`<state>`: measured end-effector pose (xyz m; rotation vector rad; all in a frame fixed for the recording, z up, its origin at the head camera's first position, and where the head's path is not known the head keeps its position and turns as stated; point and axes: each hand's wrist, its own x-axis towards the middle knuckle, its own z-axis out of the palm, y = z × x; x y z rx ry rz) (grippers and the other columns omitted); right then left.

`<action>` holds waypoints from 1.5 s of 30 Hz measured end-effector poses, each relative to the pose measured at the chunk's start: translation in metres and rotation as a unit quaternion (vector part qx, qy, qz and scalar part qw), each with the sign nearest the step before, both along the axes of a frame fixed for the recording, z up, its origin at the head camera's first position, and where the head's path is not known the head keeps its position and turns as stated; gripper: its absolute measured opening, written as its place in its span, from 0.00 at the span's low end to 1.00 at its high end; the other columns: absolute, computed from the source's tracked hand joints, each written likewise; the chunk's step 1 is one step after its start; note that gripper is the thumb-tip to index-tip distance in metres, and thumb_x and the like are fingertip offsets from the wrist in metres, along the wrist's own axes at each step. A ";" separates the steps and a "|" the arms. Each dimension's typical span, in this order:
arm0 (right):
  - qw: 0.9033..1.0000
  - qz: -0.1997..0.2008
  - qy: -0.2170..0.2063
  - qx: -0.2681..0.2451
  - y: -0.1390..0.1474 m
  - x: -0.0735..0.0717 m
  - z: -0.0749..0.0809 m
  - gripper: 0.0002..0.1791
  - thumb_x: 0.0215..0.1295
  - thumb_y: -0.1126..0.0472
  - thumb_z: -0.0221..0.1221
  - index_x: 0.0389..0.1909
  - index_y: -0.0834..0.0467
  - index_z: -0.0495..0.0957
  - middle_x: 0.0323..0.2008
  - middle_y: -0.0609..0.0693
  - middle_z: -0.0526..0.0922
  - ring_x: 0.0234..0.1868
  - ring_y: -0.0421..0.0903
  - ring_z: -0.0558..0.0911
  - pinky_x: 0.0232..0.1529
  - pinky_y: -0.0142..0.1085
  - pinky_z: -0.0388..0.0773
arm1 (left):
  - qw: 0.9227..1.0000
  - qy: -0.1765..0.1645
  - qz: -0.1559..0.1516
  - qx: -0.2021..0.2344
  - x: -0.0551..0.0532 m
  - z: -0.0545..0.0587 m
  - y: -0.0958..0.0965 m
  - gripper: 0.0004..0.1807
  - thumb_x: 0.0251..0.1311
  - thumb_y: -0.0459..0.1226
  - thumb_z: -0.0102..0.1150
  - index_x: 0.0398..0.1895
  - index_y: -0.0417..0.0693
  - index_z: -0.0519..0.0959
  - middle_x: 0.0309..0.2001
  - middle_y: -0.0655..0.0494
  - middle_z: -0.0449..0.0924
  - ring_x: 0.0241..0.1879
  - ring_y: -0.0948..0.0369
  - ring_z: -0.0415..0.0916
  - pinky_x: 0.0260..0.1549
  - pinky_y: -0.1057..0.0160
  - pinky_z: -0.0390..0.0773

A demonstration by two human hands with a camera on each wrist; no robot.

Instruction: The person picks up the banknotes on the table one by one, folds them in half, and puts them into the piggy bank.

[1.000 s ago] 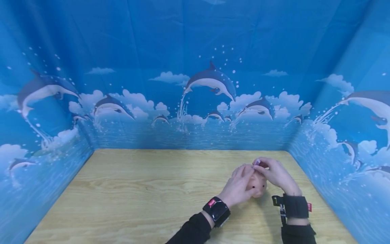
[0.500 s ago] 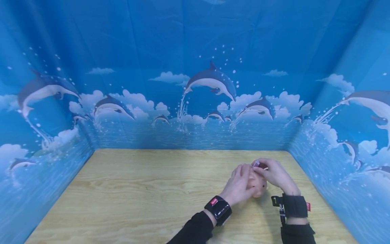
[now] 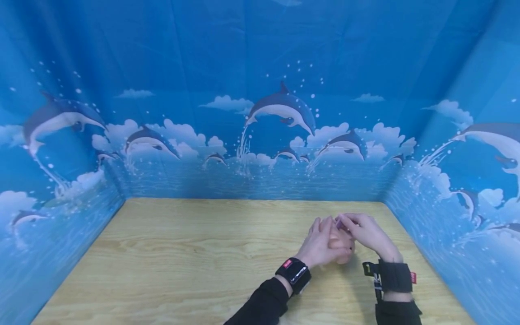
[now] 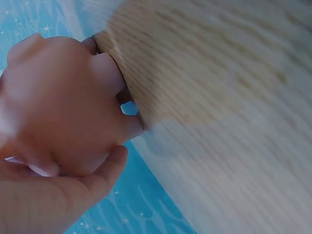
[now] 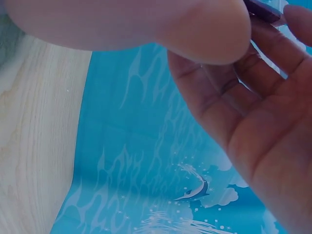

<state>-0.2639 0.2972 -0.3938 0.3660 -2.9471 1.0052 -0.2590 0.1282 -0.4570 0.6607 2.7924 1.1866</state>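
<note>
A pink piggy bank (image 3: 345,258) stands on the right part of the table, its snout toward the near side. My left hand (image 3: 318,249) grips it from the left, fingers over its back and thumb by its face. The left wrist view shows its round body and stubby legs (image 4: 130,126) with the thumb pressed to it. At the top of the pig, my right hand (image 3: 369,234) pinches a small folded purple paper note (image 5: 264,10). That note lies against the pig's back and is mostly hidden by the fingers. Any slot there is covered.
The light wooden table (image 3: 195,262) extends to the left of the hands. Blue dolphin-print cloth (image 3: 252,180) walls it in at the back and both sides; the right wall stands close to my right hand.
The purple note has gone lower against the pig's back, and less of it shows. My left thumb has shifted across the pig's face, covering one eye.
</note>
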 end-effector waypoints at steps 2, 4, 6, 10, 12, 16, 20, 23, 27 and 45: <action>1.000 0.005 0.012 0.006 0.001 0.001 -0.001 0.21 0.77 0.48 0.47 0.48 0.58 0.83 0.44 0.54 0.86 0.44 0.53 0.83 0.43 0.44 0.80 | 1.000 -0.003 -0.003 0.000 -0.001 0.000 -0.001 0.57 0.48 0.66 0.65 0.78 0.62 0.47 0.77 0.45 0.49 0.76 0.51 0.49 0.69 0.47 0.65; 1.000 0.009 0.019 0.010 0.001 0.001 -0.002 0.21 0.77 0.50 0.48 0.53 0.59 0.81 0.50 0.57 0.85 0.51 0.57 0.81 0.48 0.50 0.80 | 1.000 0.002 -0.007 -0.003 -0.002 -0.001 -0.001 0.57 0.49 0.67 0.64 0.78 0.60 0.48 0.77 0.45 0.51 0.76 0.51 0.51 0.69 0.49 0.66; 1.000 0.011 0.023 0.012 0.001 0.002 -0.002 0.20 0.76 0.51 0.49 0.55 0.59 0.80 0.52 0.58 0.84 0.54 0.58 0.80 0.51 0.53 0.79 | 1.000 0.007 -0.010 -0.005 -0.002 -0.001 -0.001 0.57 0.49 0.66 0.64 0.78 0.60 0.48 0.76 0.45 0.52 0.75 0.52 0.52 0.68 0.50 0.67; 1.000 0.011 0.013 0.011 0.000 0.003 -0.001 0.19 0.76 0.53 0.50 0.54 0.60 0.80 0.52 0.58 0.84 0.54 0.58 0.80 0.52 0.53 0.79 | 1.000 0.011 -0.012 -0.009 -0.003 -0.002 -0.001 0.57 0.48 0.66 0.64 0.78 0.59 0.49 0.75 0.46 0.55 0.74 0.53 0.55 0.68 0.52 0.67; 1.000 0.009 0.006 0.011 0.000 0.003 -0.001 0.19 0.76 0.53 0.50 0.55 0.60 0.80 0.52 0.59 0.83 0.54 0.59 0.80 0.52 0.53 0.79 | 1.000 0.011 -0.012 -0.013 -0.002 -0.002 -0.002 0.57 0.49 0.66 0.64 0.78 0.58 0.48 0.75 0.46 0.55 0.73 0.54 0.56 0.68 0.52 0.67; 1.000 0.005 0.000 0.011 -0.003 0.004 0.001 0.19 0.75 0.54 0.51 0.55 0.62 0.80 0.52 0.60 0.83 0.54 0.59 0.80 0.51 0.52 0.79 | 0.999 0.025 -0.015 -0.017 -0.003 -0.002 -0.002 0.56 0.50 0.66 0.64 0.77 0.57 0.50 0.71 0.48 0.60 0.70 0.56 0.60 0.67 0.57 0.68; 1.000 0.003 0.009 0.006 -0.004 0.005 0.003 0.17 0.74 0.56 0.53 0.53 0.62 0.81 0.51 0.60 0.84 0.53 0.59 0.81 0.51 0.52 0.80 | 0.999 0.034 -0.021 -0.017 -0.003 -0.001 -0.002 0.55 0.50 0.65 0.64 0.77 0.57 0.51 0.70 0.47 0.61 0.69 0.56 0.61 0.66 0.57 0.69; 1.000 0.000 0.020 0.004 -0.004 0.005 0.003 0.16 0.73 0.56 0.54 0.52 0.61 0.82 0.50 0.59 0.85 0.52 0.58 0.81 0.50 0.51 0.80 | 0.999 0.041 -0.025 -0.016 -0.003 -0.001 -0.003 0.54 0.51 0.65 0.63 0.76 0.55 0.52 0.68 0.48 0.64 0.66 0.57 0.64 0.64 0.58 0.71; 1.000 -0.008 0.024 0.003 -0.003 0.005 0.001 0.15 0.73 0.55 0.55 0.50 0.59 0.83 0.49 0.57 0.85 0.52 0.57 0.82 0.50 0.50 0.81 | 0.998 0.053 -0.025 -0.023 -0.003 -0.002 -0.004 0.52 0.51 0.66 0.63 0.74 0.54 0.55 0.62 0.51 0.67 0.61 0.59 0.67 0.60 0.61 0.74; 0.999 0.024 0.021 0.001 0.003 0.004 -0.001 0.13 0.71 0.58 0.57 0.50 0.58 0.83 0.49 0.57 0.86 0.55 0.60 0.80 0.53 0.54 0.79 | 0.996 0.070 -0.026 -0.038 -0.003 -0.003 -0.004 0.49 0.51 0.68 0.61 0.72 0.57 0.57 0.57 0.55 0.68 0.57 0.62 0.68 0.58 0.65 0.73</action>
